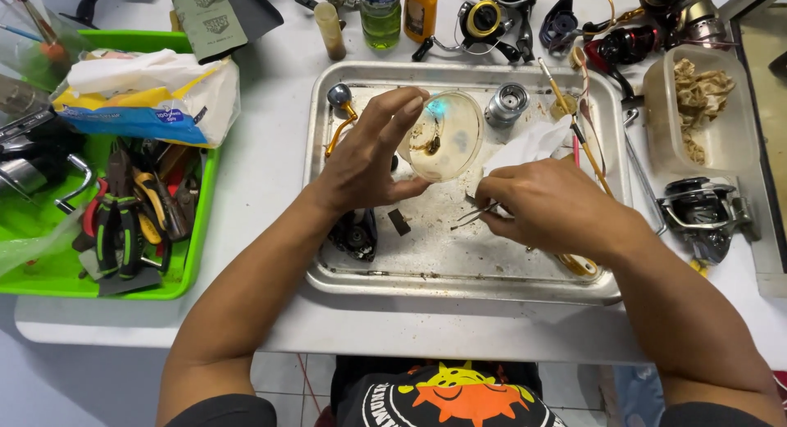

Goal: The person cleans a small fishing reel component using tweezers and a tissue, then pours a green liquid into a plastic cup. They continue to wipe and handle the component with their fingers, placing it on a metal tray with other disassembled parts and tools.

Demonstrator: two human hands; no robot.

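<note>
The left hand grips a small clear glass dish by its rim, fingers curled around its edge, and holds it tilted above the metal tray; the dish is round and shallow, smeared with brownish grime, with a dark bit lying inside. The right hand is closed on thin metal tweezers, tips pointing left just below the dish, with a crumpled white tissue just behind its knuckles.

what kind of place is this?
Likely a fishing-reel repair bench. Reels and reel parts lie around a grimy metal tray, a green bin holds pliers, and the right hand works with tweezers.
</note>
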